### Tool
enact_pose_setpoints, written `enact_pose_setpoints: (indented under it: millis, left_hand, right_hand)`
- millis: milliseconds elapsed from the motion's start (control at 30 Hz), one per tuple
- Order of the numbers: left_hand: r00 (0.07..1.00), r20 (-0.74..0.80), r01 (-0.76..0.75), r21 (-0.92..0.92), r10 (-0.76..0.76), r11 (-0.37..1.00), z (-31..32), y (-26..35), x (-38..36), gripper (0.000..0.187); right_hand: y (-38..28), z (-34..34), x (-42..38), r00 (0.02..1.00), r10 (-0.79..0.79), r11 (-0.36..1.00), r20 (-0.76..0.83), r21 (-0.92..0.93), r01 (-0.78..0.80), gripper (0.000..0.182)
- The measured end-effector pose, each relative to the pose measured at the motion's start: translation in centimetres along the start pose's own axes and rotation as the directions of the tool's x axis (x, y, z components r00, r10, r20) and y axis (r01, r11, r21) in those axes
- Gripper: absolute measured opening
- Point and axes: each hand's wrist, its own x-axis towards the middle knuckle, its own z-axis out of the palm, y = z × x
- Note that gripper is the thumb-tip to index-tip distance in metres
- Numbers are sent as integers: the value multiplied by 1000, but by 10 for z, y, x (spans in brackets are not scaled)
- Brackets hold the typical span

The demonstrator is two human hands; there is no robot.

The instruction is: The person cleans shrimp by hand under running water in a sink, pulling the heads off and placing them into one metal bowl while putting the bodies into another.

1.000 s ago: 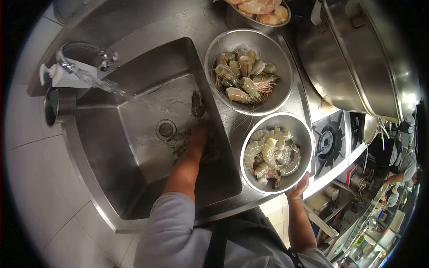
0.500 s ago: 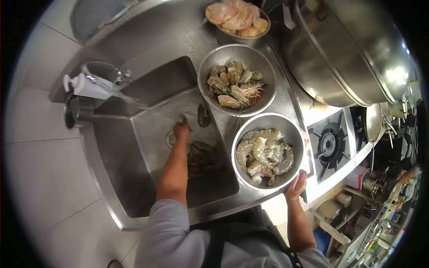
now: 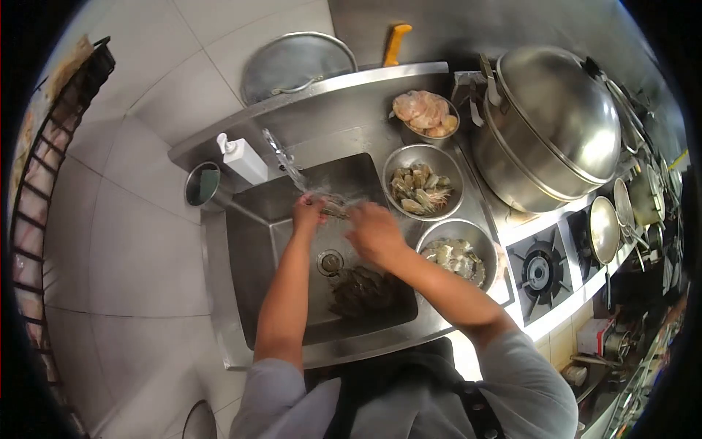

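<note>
Over the sink (image 3: 248, 282), under the running tap (image 3: 281, 157), my left hand (image 3: 309, 213) is closed around one end of a shrimp (image 3: 335, 211). My right hand (image 3: 374, 233) pinches the other end, its fingertips partly hidden by the splashing water. Below them, a pile of unpeeled shrimp (image 3: 363, 293) lies on the sink floor beside the drain (image 3: 330, 263). To the right of my hands stand a steel bowl (image 3: 447, 162) of shrimp heads and another bowl (image 3: 474, 233) of shrimp bodies, the latter partly covered by my right forearm.
A small bowl of raw chicken pieces (image 3: 424, 113) sits at the back. A white pump bottle (image 3: 246, 161) and a metal cup with a green sponge (image 3: 208, 184) stand left. Right are a large steamer pot (image 3: 545, 128) and a gas burner (image 3: 540, 271).
My left hand has risen from the sink floor to the tap with a shrimp. My right hand has left the lower bowl's side and joined it. The view has shifted.
</note>
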Motion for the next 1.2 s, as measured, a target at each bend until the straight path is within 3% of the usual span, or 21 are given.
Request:
enact_pose_setpoints:
  millis: [33, 167, 233, 267, 300, 333, 367, 400, 433, 467, 533, 667, 733, 867, 933, 967, 1033, 1067, 1133, 1167, 1200]
  left_hand:
    - [997, 45, -64, 40, 63, 997, -3, 8, -7, 48]
    - [989, 65, -135, 48, 132, 990, -31, 25, -7, 43]
    - [991, 101, -102, 134, 89, 986, -52, 28, -2, 38]
    - [992, 88, -96, 127, 85, 987, -62, 18, 4, 38]
    - [829, 56, -526, 419, 557, 741, -69, 8, 11, 34]
    - [461, 178, -718, 650, 869, 247, -76, 1, 17, 31]
    - [462, 174, -714, 655, 870, 248, -78, 3, 16, 31]
    - [690, 208, -704, 416, 693, 576, -78, 5, 14, 32]
    - [828, 317, -527, 157, 462, 835, -77, 8, 11, 34]
    - [830, 317, -524, 158, 460, 837, -77, 13, 9, 34]
    - [756, 320, -654, 389, 571, 648, -76, 20, 7, 34]
    - [819, 347, -572, 439, 456, 693, -73, 22, 12, 33]
    - [900, 313, -427, 497, 302, 756, -71, 24, 11, 31]
    - [934, 270, -346, 524, 234, 778, -65, 13, 21, 30]
    - [832, 140, -515, 556, 537, 652, -58, 4, 29, 30]
    - [831, 141, -516, 558, 538, 651, -57, -4, 33, 30]
    - [911, -40, -367, 370, 409, 853, -52, -20, 41, 27]
    - [911, -38, -368, 371, 410, 852, -47, -33, 46, 27]
    - [948, -205, -248, 7, 244, 969, -35, -44, 45, 25]
    - [948, -203, -249, 8, 246, 968, -33, -43, 40, 25]
    - [940, -198, -246, 171, 278, 954, -33, -42, 35, 25]
  right_hand:
    - [-4, 30, 22, 990, 53, 994, 132, -102, -39, 33]
    - [-2, 96, 68, 968, 81, 986, 236, -158, -44, 27]
    - [7, 108, 80, 949, -17, 994, 315, 106, -18, 25]
    - [9, 106, 85, 946, -29, 994, 323, 111, -7, 25]
    - [13, 102, 90, 932, -86, 961, 352, 278, -16, 26]
    - [14, 97, 96, 918, -144, 900, 369, 435, -34, 27]
    - [16, 93, 103, 917, -151, 898, 370, 439, -30, 27]
    - [17, 90, 109, 889, -118, 839, 443, 523, -149, 28]
    - [19, 91, 113, 850, -95, 763, 518, 586, -272, 29]
    - [21, 94, 115, 849, -95, 762, 519, 587, -274, 29]
    - [24, 99, 116, 837, -102, 845, 538, 491, -213, 31]
    - [37, 125, 110, 876, -80, 891, 475, 428, -151, 31]
    - [37, 123, 106, 871, -123, 895, 475, 432, -109, 30]
    - [37, 140, 101, 874, -36, 942, 485, 308, -132, 28]
    - [37, 155, 97, 938, 14, 960, 346, 259, -110, 25]
    - [37, 161, 93, 939, 14, 959, 344, 261, -110, 25]
    - [34, 171, 85, 979, 99, 908, 176, 386, -161, 15]
    - [28, 171, 83, 980, 101, 908, 174, 386, -162, 15]
    - [17, 171, 79, 920, 223, 889, 321, 320, -327, 19]
    - [13, 169, 76, 920, 226, 889, 319, 320, -329, 19]
    - [10, 167, 73, 931, 221, 908, 290, 287, -305, 20]
